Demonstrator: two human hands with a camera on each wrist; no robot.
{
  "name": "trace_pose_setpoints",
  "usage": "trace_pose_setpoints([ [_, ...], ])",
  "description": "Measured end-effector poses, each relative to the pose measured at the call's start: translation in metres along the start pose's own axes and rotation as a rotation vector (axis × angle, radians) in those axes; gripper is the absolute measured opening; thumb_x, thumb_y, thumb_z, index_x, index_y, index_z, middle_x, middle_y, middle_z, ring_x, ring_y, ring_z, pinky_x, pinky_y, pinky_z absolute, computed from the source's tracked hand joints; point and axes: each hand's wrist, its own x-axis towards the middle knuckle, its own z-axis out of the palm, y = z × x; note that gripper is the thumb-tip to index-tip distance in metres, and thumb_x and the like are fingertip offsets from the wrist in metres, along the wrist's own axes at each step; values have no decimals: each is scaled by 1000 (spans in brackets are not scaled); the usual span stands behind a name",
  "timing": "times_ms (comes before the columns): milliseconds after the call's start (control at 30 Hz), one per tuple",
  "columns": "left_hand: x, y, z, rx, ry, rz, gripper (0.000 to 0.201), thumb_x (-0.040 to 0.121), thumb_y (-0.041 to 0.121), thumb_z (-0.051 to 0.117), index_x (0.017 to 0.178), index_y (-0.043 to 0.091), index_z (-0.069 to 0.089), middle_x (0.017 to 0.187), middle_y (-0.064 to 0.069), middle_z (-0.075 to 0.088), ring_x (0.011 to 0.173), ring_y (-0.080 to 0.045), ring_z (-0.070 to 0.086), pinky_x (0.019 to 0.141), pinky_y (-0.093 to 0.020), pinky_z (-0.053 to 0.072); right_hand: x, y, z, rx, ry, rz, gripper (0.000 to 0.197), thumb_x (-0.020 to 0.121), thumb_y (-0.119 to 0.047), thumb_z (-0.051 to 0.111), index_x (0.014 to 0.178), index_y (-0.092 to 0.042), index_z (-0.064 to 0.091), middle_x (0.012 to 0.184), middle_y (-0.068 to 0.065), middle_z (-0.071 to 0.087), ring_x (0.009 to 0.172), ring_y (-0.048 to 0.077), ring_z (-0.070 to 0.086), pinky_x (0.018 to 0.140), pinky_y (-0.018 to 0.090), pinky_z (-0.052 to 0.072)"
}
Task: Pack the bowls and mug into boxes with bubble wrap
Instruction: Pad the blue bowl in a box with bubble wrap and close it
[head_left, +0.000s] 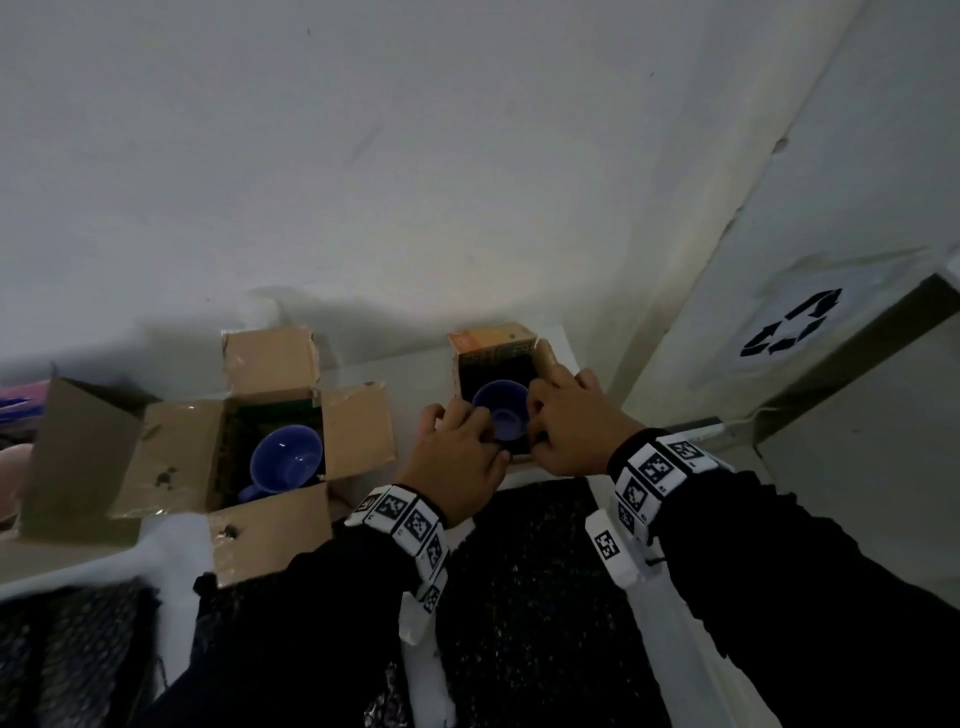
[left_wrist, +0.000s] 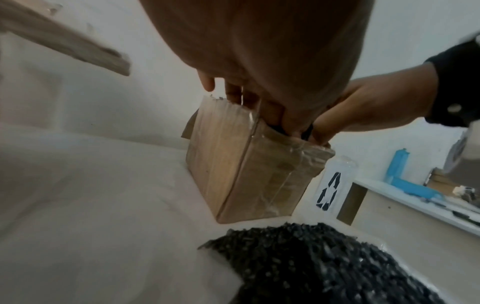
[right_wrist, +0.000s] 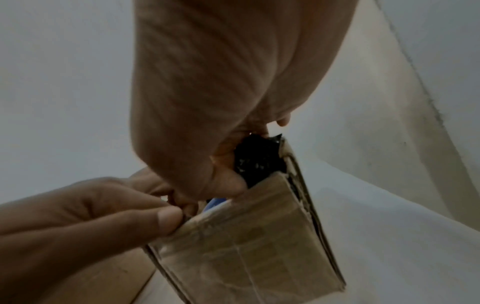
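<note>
A blue bowl sits inside a small cardboard box lined with black bubble wrap; a sliver of the bowl shows in the right wrist view. My left hand curls over the box's near-left rim, thumb outside and fingers inside. My right hand reaches in on the right side and grips the black wrap against the box wall. To the left, a blue mug lies in a larger open box.
A loose sheet of black bubble wrap lies on the white table just in front of the small box, with more at the lower left. An open cardboard flap stands far left. A wall with a recycling sign closes the right side.
</note>
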Motion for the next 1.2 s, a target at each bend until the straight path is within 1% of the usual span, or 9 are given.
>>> trace_pose_setpoints([
  [167,7,2,-2,-18,50,-45,19,88,37,43,89,26,59,78,8,66,87,-23,54,85,-42,29,-4,6,1,90,264,27,27,68,-1,62,93,-12,58,98,13,52,83,32,49,63,39,39],
  [267,2,5,0,-19,33,-6,35,94,44,41,79,25,65,79,9,64,91,-21,54,89,-44,31,-5,10,5,120,348,11,31,57,10,66,78,-9,53,81,14,54,67,31,50,52,38,38],
  [433,1,13,-2,38,-58,-23,48,90,56,40,78,21,71,95,2,59,105,-28,48,91,-49,29,-10,7,16,-143,311,40,11,71,-12,61,81,-15,65,91,4,65,89,29,56,75,41,41],
  [567,3,11,2,127,-91,-8,15,77,28,59,86,26,70,97,4,57,104,-29,48,93,-48,24,-19,8,18,-206,310,121,28,79,-30,43,77,-21,69,100,-3,61,98,28,47,82,45,32],
  [667,-2,13,3,90,-58,2,35,69,11,47,97,24,64,90,4,61,100,-29,53,92,-48,26,-24,7,20,-186,287,88,33,85,-34,38,79,-20,68,94,-4,64,106,29,49,92,49,29],
  [800,-8,21,3,56,-80,-43,42,65,9,35,98,22,58,96,4,66,103,-29,52,91,-48,27,-22,7,29,-156,233,108,40,92,-40,33,89,-22,69,114,-1,65,124,27,43,102,52,22],
  [933,-3,20,5,43,-95,-35,40,69,11,37,101,17,62,94,-2,68,98,-31,54,79,-41,38,-20,5,32,-119,248,101,44,93,-41,32,88,-19,70,108,0,68,120,28,44,94,49,28],
  [1067,-5,15,3,-8,-102,0,41,68,14,71,107,17,63,94,-3,69,93,-29,58,72,-37,44,-28,0,30,18,362,86,33,89,-32,41,89,-16,69,96,2,67,100,29,52,75,42,44],
  [1200,-20,16,-3,-177,-17,-1,42,76,18,70,117,13,61,108,-7,67,98,-30,61,75,-39,52,-59,-21,37,260,469,53,18,84,-23,48,90,-15,64,89,5,62,79,26,54,65,39,44],
])
